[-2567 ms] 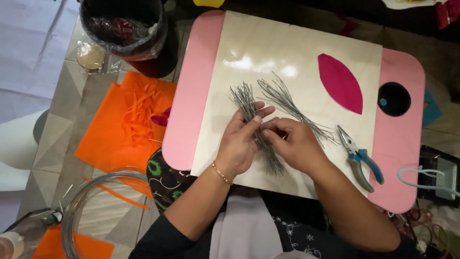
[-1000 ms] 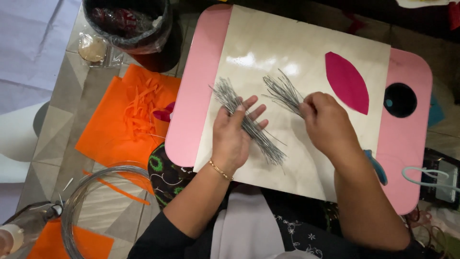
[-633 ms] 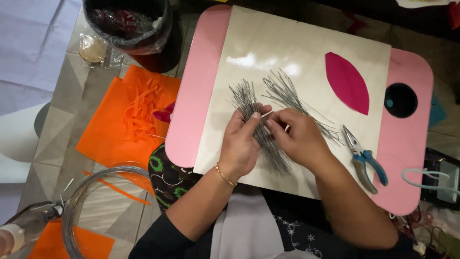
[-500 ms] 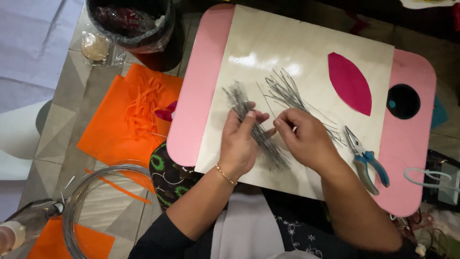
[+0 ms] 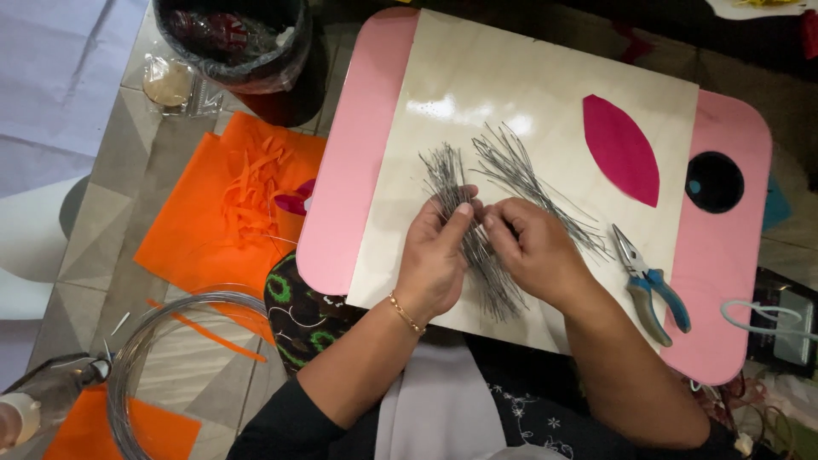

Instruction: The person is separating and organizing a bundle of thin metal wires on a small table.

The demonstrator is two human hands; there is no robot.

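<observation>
A pink lap table (image 5: 341,213) with a pale wooden top lies across my lap. On it are two fans of thin grey cut wires: one bundle (image 5: 464,230) under my hands, a second bundle (image 5: 520,175) spread to the right. My left hand (image 5: 434,260) and my right hand (image 5: 532,247) meet over the first bundle, fingertips pinching its wires together. A gold bracelet circles my left wrist.
Blue-handled pliers (image 5: 649,285) lie right of my hands. A magenta leaf-shaped cutout (image 5: 620,149) sits near a round hole (image 5: 714,181). Left on the floor: orange sheets with shreds (image 5: 230,213), a wire coil (image 5: 162,341), a black-lined bin (image 5: 234,38).
A second ago my right hand was out over the right bundle. It has come back beside my left hand, and both now pinch the left bundle.
</observation>
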